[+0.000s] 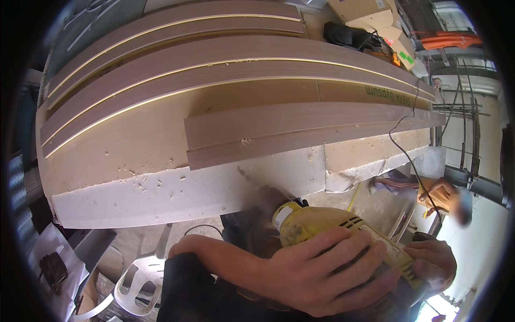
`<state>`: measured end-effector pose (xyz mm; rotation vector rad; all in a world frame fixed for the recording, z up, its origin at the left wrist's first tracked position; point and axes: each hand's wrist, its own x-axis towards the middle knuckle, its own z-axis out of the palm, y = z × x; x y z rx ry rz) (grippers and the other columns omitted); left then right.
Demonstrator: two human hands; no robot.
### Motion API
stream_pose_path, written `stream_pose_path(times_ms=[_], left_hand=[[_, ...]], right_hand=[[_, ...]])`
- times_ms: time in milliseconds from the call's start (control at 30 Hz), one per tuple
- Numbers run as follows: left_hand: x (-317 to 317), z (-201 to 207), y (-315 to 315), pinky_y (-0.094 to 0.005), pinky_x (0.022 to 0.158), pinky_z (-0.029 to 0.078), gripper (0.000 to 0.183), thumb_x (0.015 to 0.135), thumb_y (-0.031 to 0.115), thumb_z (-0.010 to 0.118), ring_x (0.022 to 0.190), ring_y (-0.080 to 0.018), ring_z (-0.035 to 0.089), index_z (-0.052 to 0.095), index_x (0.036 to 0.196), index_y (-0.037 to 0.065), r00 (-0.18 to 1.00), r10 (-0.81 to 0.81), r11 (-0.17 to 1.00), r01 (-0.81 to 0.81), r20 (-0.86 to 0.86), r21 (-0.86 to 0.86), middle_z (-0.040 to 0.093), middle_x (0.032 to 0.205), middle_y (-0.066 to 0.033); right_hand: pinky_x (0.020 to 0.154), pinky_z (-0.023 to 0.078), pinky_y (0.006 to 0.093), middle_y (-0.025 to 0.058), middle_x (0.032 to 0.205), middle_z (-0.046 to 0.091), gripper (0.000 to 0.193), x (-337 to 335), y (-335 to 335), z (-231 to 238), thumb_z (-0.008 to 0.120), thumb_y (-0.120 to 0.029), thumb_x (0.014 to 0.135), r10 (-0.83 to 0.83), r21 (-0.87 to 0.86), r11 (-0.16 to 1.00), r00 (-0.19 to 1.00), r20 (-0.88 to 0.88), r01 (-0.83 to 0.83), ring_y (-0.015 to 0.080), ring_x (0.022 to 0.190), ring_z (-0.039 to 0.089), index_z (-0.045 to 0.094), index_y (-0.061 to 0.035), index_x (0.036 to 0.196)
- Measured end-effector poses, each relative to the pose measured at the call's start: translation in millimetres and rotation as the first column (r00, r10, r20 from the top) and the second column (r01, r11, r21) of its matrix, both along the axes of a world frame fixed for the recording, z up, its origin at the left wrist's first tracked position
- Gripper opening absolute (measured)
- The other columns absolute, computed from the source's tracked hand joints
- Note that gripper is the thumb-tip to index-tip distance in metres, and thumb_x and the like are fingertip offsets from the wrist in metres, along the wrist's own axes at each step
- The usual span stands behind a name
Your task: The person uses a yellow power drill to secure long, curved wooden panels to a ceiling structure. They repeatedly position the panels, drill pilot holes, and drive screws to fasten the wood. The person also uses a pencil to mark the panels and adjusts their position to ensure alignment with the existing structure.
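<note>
A yellow corded power drill [308, 222] is tilted in front of me, its dark, motion-blurred front end pointing up and left over the near edge of the work surface. My left hand [335, 268] lies across the drill's body with the fingers wrapped over it. Around its rear end my right hand [432, 263] is closed, partly in shadow. Just beyond the drill's front rests a short brown grooved board [300, 126] with a few shavings on it. Whether the tip touches anything cannot be made out.
Longer brown boards [161, 80] with pale grooves lie farther back on tan and white sheets [129, 206]. The black cord [399, 142] crosses the short board. Cardboard boxes [365, 13] and a black bag [348, 36] sit far right. A white chair [142, 282] stands lower left; another person [440, 196] is at right.
</note>
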<state>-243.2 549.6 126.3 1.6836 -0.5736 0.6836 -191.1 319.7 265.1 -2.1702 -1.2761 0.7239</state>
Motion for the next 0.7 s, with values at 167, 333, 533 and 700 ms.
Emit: stream_pose_path(times_ms=[167,333,533,700], left_hand=[[-14.8,-9.3,-11.1,-0.0277,0.068,0.053,0.047,0.066,0.027,0.069,0.083,-0.022,0.063,0.064,0.109,0.01,0.996,-0.069,0.959,0.081,-0.055,0.27,0.062,0.095,-0.0096],[-21.5,-8.3,-21.3,-0.0328,0.07,0.053,0.062,0.061,0.034,0.075,0.081,-0.0231,0.063,0.061,0.115,0.007,0.972,-0.126,0.949,0.177,-0.2,0.26,0.062,0.091,-0.0106],[8.2,-42.3,-36.8,-0.0389,0.075,0.05,0.081,0.063,0.053,0.077,0.087,-0.0299,0.064,0.057,0.122,0.002,0.841,-0.098,0.816,0.374,-0.532,0.441,0.064,0.092,-0.0153],[55.7,-105.0,-70.1,-0.0405,0.082,0.048,0.096,0.061,0.061,0.073,0.094,-0.0364,0.062,0.05,0.127,-0.005,0.602,-0.047,0.719,0.574,-0.797,0.391,0.064,0.099,-0.0228]], right_hand=[[0.065,0.056,0.0407,0.0203,0.094,0.066,0.067,-12.7,-44.3,-49.4,0.079,-0.025,0.067,-0.011,0.066,0.998,0.993,-0.116,0.018,0.0346,0.077,0.067,0.05,0.0051,0.119],[0.069,0.055,0.0399,0.0199,0.094,0.066,0.074,-31.0,-61.2,-75.2,0.081,-0.026,0.065,-0.117,0.119,0.984,0.986,-0.121,0.131,0.0344,0.081,0.068,0.048,0.0063,0.123],[0.079,0.053,0.038,0.0171,0.105,0.066,0.083,-23.9,-81.7,-167.3,0.082,-0.023,0.061,-0.356,0.021,0.92,0.859,-0.368,0.39,0.0273,0.091,0.067,0.044,-0.0046,0.133],[0.093,0.044,0.0371,0.0155,0.114,0.058,0.087,-16.1,-116.0,-293.8,0.081,-0.041,0.067,-0.557,-0.066,0.727,0.53,-0.639,0.684,0.0239,0.107,0.056,0.04,0.0004,0.132]])
